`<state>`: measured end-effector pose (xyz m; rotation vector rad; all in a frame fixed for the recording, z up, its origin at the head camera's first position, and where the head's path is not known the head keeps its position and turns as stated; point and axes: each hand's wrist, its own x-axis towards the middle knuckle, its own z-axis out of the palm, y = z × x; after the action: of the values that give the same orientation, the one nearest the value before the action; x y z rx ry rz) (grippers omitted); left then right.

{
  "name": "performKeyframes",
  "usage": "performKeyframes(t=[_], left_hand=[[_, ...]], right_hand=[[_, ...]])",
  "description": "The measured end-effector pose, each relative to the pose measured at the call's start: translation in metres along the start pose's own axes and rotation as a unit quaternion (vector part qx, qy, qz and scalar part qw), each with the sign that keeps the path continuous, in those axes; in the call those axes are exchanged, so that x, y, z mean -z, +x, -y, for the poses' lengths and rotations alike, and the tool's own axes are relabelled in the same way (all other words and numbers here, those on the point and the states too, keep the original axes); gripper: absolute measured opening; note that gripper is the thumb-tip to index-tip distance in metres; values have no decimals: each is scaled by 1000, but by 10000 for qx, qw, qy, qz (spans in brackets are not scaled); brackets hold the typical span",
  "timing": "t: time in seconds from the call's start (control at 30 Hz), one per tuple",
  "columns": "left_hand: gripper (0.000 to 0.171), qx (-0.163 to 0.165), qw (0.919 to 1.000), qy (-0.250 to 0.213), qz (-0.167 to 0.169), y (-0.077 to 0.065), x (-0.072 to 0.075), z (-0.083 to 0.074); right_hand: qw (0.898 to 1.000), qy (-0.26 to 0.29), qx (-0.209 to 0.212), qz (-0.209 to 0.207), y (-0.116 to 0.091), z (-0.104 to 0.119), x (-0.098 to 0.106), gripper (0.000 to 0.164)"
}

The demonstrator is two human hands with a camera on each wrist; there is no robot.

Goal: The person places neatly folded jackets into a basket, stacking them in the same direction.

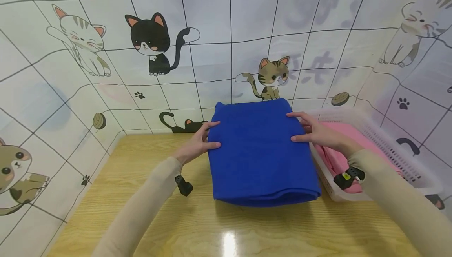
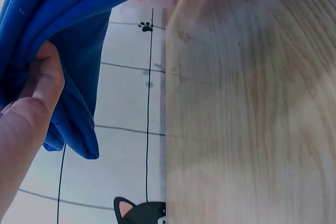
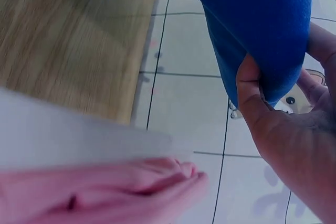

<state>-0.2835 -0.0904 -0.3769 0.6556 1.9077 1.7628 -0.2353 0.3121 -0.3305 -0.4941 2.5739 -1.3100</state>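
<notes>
A folded blue cloth [image 1: 263,151], several layers thick, is held up over the wooden table. My left hand [image 1: 201,143] grips its left edge, with the thumb and a finger on the upper face. On the opposite edge my right hand [image 1: 314,131] holds it the same way. In the left wrist view, fingers [image 2: 50,74] are tucked into the blue folds, and the cloth hangs above the tabletop. The right wrist view shows the thumb and fingers [image 3: 249,85] around the folded side. Its near end droops open between layers.
A white plastic basket [image 1: 420,170] stands to the right, close beside the blue cloth, with pink fabric [image 1: 347,133] inside. Under the cloth spreads the wooden tabletop [image 1: 159,214]. A wall covering printed with cats [image 1: 150,39] rises behind and at both sides.
</notes>
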Motion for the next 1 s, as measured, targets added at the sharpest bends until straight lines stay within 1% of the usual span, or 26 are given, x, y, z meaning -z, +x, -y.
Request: performKeyframes(t=[0.1, 0.27, 0.37, 0.5, 0.6, 0.73, 0.9, 1.0], left_hand=[[71, -79, 9999, 62, 38, 4, -5, -3], [69, -208, 9991, 366, 19, 12, -13, -6], [68, -254, 9990, 352, 55, 18, -19, -8], [67, -230, 9995, 207, 73, 26, -27, -11], [67, -251, 9995, 182, 71, 29, -32, -13], [68, -314, 9992, 160, 189, 35, -38, -16], [68, -333, 9986, 394, 144, 41, -45, -21], [69, -347, 9986, 384, 143, 45, -49, -23]], right_hand=[[9999, -9, -81, 59, -4, 1, 7, 78], [9995, -198, -252, 32, -10, -1, 19, 80], [9990, -339, -289, -34, -15, -3, 27, 81], [9981, -515, -296, -164, -19, -8, 35, 81], [9975, -582, -334, -204, -22, -10, 40, 81], [9967, -659, -376, -281, -28, -11, 46, 81], [9961, -692, -386, -399, -34, -12, 53, 79], [9957, -688, -398, -470, -36, -13, 57, 78]])
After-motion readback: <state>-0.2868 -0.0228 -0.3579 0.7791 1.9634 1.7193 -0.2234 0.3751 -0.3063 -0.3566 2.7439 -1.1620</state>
